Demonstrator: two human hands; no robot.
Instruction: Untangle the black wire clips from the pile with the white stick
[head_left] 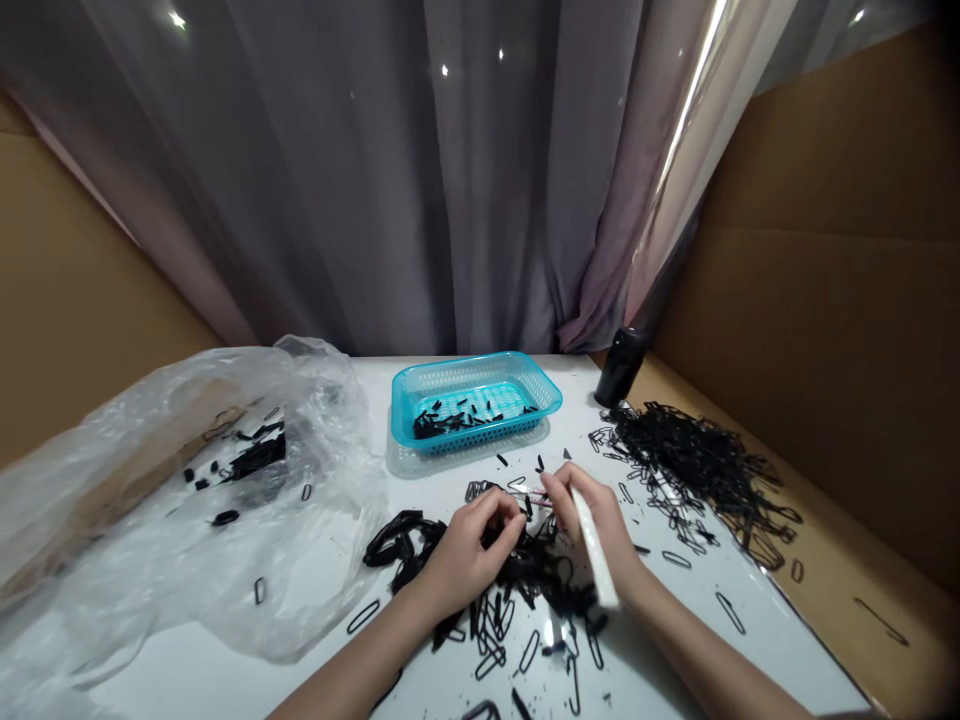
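My left hand (pixel 471 545) is closed in a pinch at the middle of the table, over a heap of black pieces. A small black strip (pixel 528 508) stands at its fingertips. Facing it, my right hand (pixel 596 515) is closed around a tool with a white handle (pixel 596 560) and thin metal tips (pixel 531 492). Its exact kind is unclear. The tips reach to the black strip. Below both hands lie black wire loops (pixel 495 625) and tangled black pieces (pixel 547 570). Thicker black loops (pixel 397 535) lie left of my left hand.
A blue plastic basket (pixel 551 400) with small black pieces inside stands behind my hands. To the right lies a large pile of black wire loops (pixel 690 460), near a black cylinder (pixel 622 368). Crumpled clear plastic (pixel 322 440) covers the left side. Cardboard walls (pixel 840 250) flank the table.
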